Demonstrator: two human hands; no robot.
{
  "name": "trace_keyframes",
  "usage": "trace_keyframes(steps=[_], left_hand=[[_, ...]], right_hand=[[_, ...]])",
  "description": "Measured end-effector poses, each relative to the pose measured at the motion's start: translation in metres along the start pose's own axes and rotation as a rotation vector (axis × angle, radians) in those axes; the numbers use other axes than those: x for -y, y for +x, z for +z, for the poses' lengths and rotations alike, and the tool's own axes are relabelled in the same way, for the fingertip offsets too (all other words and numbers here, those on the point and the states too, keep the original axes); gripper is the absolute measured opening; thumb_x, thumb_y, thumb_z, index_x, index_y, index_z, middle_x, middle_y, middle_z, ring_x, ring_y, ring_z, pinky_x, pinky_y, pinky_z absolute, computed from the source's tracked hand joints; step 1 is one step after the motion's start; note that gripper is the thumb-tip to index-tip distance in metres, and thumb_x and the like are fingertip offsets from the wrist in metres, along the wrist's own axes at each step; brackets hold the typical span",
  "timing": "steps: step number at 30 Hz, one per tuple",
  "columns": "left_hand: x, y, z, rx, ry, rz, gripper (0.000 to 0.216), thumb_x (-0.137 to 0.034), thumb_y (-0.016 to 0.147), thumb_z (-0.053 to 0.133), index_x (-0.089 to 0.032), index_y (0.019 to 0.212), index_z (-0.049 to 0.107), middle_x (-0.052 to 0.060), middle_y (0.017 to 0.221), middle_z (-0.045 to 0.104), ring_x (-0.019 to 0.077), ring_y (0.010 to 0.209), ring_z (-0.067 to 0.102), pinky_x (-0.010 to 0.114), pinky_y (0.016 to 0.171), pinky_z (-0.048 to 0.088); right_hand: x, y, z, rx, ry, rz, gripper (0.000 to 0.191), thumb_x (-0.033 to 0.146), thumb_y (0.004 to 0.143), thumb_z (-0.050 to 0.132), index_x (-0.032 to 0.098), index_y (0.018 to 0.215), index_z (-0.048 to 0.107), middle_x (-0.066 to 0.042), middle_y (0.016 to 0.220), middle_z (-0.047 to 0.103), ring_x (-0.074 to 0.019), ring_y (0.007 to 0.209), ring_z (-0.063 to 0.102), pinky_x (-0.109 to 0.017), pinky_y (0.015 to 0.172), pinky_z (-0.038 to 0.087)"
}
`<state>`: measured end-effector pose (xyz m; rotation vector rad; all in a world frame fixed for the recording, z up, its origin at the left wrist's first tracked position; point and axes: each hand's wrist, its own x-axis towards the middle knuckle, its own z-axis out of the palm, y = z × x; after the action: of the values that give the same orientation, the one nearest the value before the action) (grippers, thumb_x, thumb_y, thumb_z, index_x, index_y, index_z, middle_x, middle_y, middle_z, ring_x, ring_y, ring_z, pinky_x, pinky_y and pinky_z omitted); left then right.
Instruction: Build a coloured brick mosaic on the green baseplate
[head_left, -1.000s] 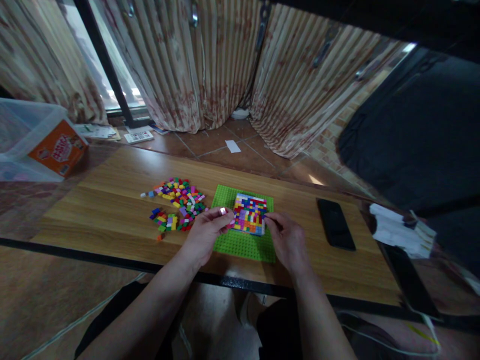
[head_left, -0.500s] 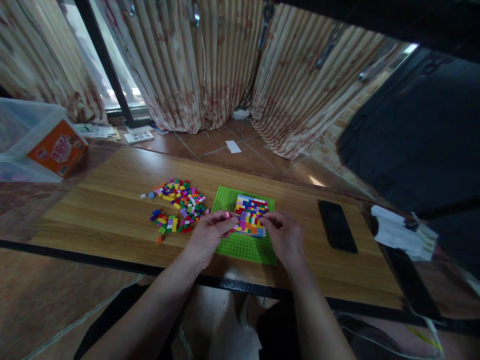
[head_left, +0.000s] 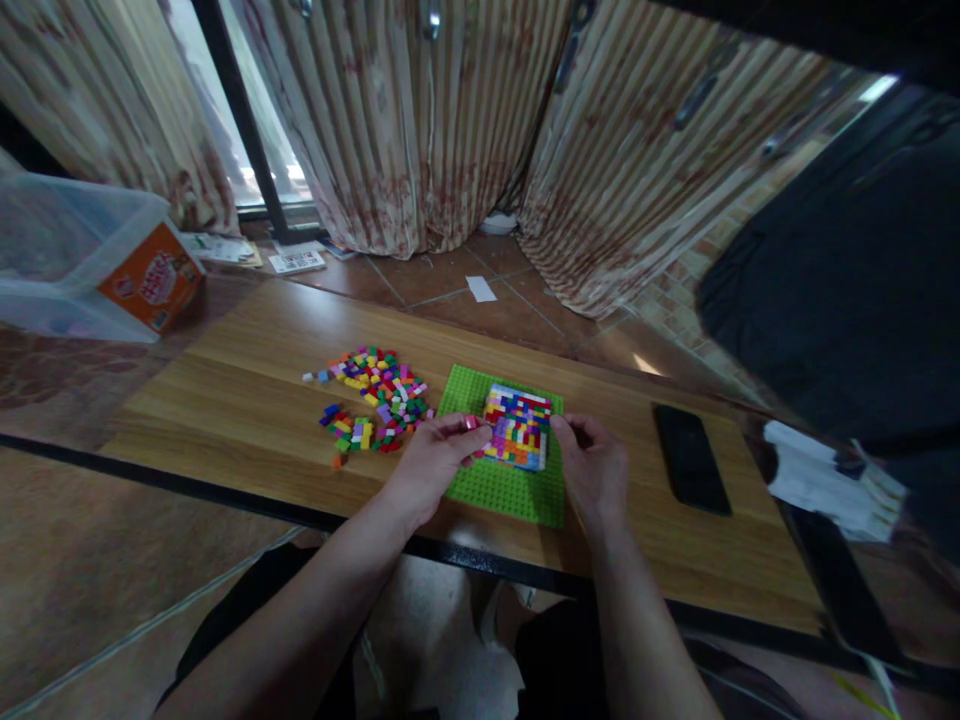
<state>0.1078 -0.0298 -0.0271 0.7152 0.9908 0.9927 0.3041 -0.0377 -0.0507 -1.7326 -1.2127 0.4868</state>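
Note:
A flat block of many coloured toy bricks (head_left: 517, 415) sits on the green baseplate (head_left: 502, 495). My left hand (head_left: 435, 455) is at the block's left side, thumb and fingers closed on a small pinkish-red toy brick (head_left: 471, 422). At the block's right edge is my right hand (head_left: 598, 470), its fingers curled and thumb and forefinger pinched close together. Whatever may be between those fingertips is too small to tell. Left of the baseplate, loose toy bricks (head_left: 382, 385) of many colours lie in a spread pile.
The wooden table (head_left: 232, 400) carries a black phone (head_left: 690, 458) on the right. Beyond its left end stands a clear plastic bin (head_left: 67, 225) with an orange label. Papers (head_left: 817, 470) and another dark device (head_left: 840, 580) lie past the right end. Curtains (head_left: 450, 130) hang behind.
The camera view has shifted, moving the scene rightward in the picture. My right hand has drawn from over the brick block to its right edge. The left hand keeps its pinch.

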Motion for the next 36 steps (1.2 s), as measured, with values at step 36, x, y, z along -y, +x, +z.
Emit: trace_keyframes(steps=[36], left_hand=[[-0.001, -0.003, 0.004, 0.14, 0.245, 0.247, 0.022, -0.034, 0.074, 0.075, -0.016, 0.067, 0.066, -0.002, 0.063, 0.058, 0.0105, 0.061, 0.048, 0.023, 0.062, 0.039]], right_hand=[[0.04, -0.037, 0.015, 0.25, 0.215, -0.24, 0.018, 0.037, 0.09, 0.061, 0.025, 0.094, 0.074, -0.003, 0.094, 0.07, -0.0177, 0.086, 0.064, -0.031, 0.076, 0.048]])
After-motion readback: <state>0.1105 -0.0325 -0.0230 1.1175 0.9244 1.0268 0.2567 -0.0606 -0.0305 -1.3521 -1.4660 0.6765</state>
